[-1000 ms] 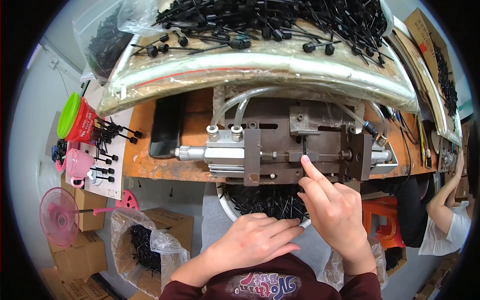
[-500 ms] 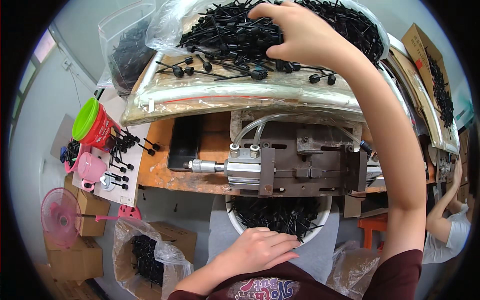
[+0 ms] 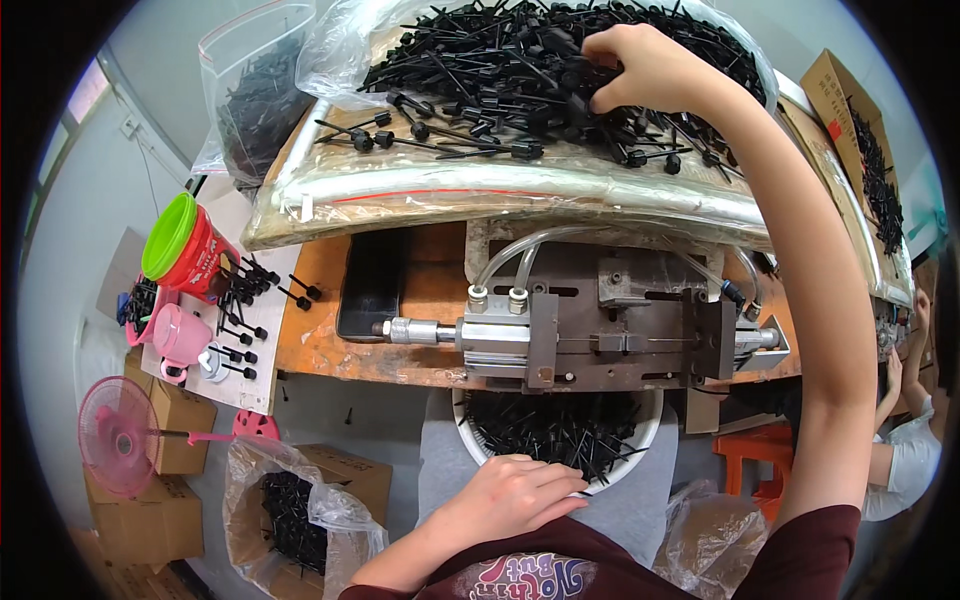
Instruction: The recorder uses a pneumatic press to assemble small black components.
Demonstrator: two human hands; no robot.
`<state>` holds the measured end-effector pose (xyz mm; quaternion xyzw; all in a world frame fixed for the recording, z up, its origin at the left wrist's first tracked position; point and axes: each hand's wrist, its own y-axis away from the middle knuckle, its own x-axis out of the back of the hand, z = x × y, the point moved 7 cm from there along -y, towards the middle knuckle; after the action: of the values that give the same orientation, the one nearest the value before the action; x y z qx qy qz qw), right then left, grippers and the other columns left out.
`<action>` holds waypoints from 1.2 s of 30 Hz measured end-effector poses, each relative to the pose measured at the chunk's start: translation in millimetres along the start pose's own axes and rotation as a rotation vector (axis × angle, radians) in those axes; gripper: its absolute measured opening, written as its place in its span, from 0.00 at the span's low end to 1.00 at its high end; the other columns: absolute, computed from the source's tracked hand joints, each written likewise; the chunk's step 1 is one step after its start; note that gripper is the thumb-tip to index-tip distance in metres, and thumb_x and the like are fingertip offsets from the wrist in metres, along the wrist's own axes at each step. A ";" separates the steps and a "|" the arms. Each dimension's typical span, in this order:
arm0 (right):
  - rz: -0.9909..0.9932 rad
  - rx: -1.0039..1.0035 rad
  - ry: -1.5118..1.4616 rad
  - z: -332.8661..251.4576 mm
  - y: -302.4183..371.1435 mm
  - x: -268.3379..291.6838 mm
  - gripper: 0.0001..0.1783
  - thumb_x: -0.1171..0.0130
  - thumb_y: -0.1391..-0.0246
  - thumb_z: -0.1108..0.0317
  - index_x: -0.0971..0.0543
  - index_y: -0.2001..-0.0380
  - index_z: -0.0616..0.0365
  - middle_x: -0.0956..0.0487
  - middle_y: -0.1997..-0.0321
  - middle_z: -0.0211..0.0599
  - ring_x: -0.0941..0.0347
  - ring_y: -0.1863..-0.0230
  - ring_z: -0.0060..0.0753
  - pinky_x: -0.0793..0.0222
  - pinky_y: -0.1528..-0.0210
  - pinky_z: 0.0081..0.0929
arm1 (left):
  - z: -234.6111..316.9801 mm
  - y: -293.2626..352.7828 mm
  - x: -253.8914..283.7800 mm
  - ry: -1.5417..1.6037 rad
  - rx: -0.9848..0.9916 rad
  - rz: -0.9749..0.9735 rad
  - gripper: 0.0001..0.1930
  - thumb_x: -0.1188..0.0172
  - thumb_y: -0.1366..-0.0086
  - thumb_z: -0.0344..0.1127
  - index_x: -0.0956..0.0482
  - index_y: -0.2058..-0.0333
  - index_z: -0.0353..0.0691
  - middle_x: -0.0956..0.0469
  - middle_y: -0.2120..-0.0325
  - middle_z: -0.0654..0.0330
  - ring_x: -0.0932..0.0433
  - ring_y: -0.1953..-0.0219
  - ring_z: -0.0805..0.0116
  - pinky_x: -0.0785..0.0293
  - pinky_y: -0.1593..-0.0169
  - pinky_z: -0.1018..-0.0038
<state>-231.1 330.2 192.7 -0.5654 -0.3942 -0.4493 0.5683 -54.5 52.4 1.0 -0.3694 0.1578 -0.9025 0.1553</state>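
My right hand (image 3: 645, 70) reaches into a heap of black long-stemmed plastic parts (image 3: 500, 70) on the plastic-covered tray (image 3: 420, 205). Its thumb and fingers are apart in a curve, with black parts in and around the gap. Some parts beside the fingertips look blurred, and I cannot make out a firm grip on any. My left hand (image 3: 515, 495) lies flat, palm down, at the near rim of a white basin (image 3: 652, 440) on my lap. Black parts of the same kind fill that basin.
A metal clamping machine (image 3: 630, 345) with air hoses stands on the wooden bench between tray and basin. Loose parts, a red bucket (image 3: 195, 260) and a pink cup (image 3: 182, 335) are at left. Below are a pink fan (image 3: 122, 440) and a lined box (image 3: 250, 520). Another person (image 3: 905, 450) sits far right.
My right hand has moved right and down into the heap, and several parts near it have shifted. The left hand has stayed by the basin rim.
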 end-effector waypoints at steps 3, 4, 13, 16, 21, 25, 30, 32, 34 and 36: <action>-0.036 -0.060 -0.045 1.8 9.8 6.0 0.21 0.29 0.62 0.60 0.21 0.70 0.65 0.21 0.74 0.39 0.26 0.69 0.34 0.30 0.60 0.29 | 0.5 -0.1 -2.3 0.000 0.013 -0.006 0.10 0.35 0.41 0.41 0.18 0.69 0.40 0.18 0.68 0.65 0.19 0.72 0.69 0.24 0.68 0.75; 0.002 -0.066 -0.105 8.1 14.2 5.6 0.20 0.28 0.62 0.59 0.20 0.71 0.65 0.22 0.75 0.37 0.26 0.70 0.31 0.31 0.61 0.27 | 1.1 -0.8 -3.1 -0.002 0.010 -0.012 0.11 0.35 0.41 0.42 0.18 0.69 0.40 0.18 0.68 0.65 0.19 0.72 0.69 0.24 0.69 0.75; 0.086 -0.191 -0.520 43.8 27.7 14.1 0.15 0.29 0.55 0.58 0.17 0.67 0.56 0.21 0.74 0.23 0.34 0.75 0.14 0.37 0.70 0.17 | 2.7 -4.2 0.4 0.019 0.001 0.026 0.17 0.35 0.41 0.46 0.19 0.58 0.41 0.18 0.68 0.64 0.20 0.74 0.69 0.25 0.70 0.75; 0.076 -0.262 -0.643 49.1 36.9 16.4 0.14 0.31 0.51 0.58 0.17 0.64 0.55 0.20 0.69 0.22 0.35 0.76 0.11 0.39 0.72 0.12 | 2.7 -5.7 1.6 0.016 0.027 -0.009 0.21 0.34 0.42 0.46 0.20 0.53 0.42 0.18 0.68 0.64 0.21 0.76 0.69 0.25 0.70 0.75; 0.135 -0.377 -0.620 72.7 48.8 39.5 0.18 0.32 0.52 0.61 0.18 0.59 0.59 0.22 0.60 0.32 0.29 0.64 0.23 0.32 0.62 0.22 | 5.8 -8.6 1.4 0.014 0.018 -0.021 0.24 0.34 0.43 0.47 0.22 0.49 0.42 0.18 0.69 0.64 0.22 0.77 0.69 0.25 0.71 0.75; 0.257 -0.431 -0.698 94.8 57.5 41.0 0.15 0.32 0.55 0.65 0.16 0.63 0.60 0.22 0.56 0.38 0.26 0.59 0.33 0.27 0.59 0.29 | 6.1 -5.3 -0.3 0.001 0.004 -0.001 0.24 0.33 0.43 0.46 0.21 0.50 0.42 0.18 0.69 0.64 0.22 0.77 0.70 0.27 0.72 0.77; 0.349 -0.296 -0.680 125.0 67.6 37.0 0.17 0.33 0.47 0.60 0.16 0.54 0.52 0.18 0.63 0.25 0.23 0.62 0.17 0.28 0.52 0.18 | 18.6 -18.1 4.4 -0.019 -0.066 0.039 0.22 0.31 0.44 0.43 0.20 0.52 0.40 0.17 0.66 0.63 0.21 0.76 0.72 0.28 0.73 0.78; 0.430 -0.282 -0.722 125.3 72.9 40.9 0.17 0.34 0.46 0.61 0.17 0.54 0.53 0.17 0.61 0.28 0.22 0.60 0.19 0.28 0.50 0.20 | 26.1 -27.5 11.5 -0.049 -0.072 0.054 0.22 0.28 0.48 0.41 0.18 0.54 0.41 0.16 0.64 0.62 0.19 0.74 0.72 0.27 0.73 0.80; 0.530 -0.291 -0.721 111.8 88.4 52.2 0.17 0.35 0.45 0.62 0.17 0.53 0.55 0.17 0.59 0.31 0.21 0.57 0.22 0.28 0.48 0.21 | 29.4 -36.4 24.2 -0.008 -0.081 0.160 0.21 0.28 0.48 0.38 0.17 0.55 0.40 0.16 0.63 0.60 0.18 0.73 0.71 0.26 0.72 0.79; 0.626 -0.313 -0.823 84.2 115.1 59.0 0.18 0.36 0.44 0.64 0.19 0.52 0.59 0.17 0.58 0.34 0.20 0.57 0.26 0.28 0.47 0.22 | 32.3 -45.6 38.8 0.045 -0.106 0.286 0.20 0.27 0.50 0.31 0.18 0.57 0.36 0.16 0.61 0.55 0.17 0.70 0.68 0.24 0.70 0.77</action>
<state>-99.1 405.4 220.1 -0.8632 -0.3254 -0.0533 0.3824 -65.2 72.7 65.1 -0.3306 0.2595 -0.8697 0.2588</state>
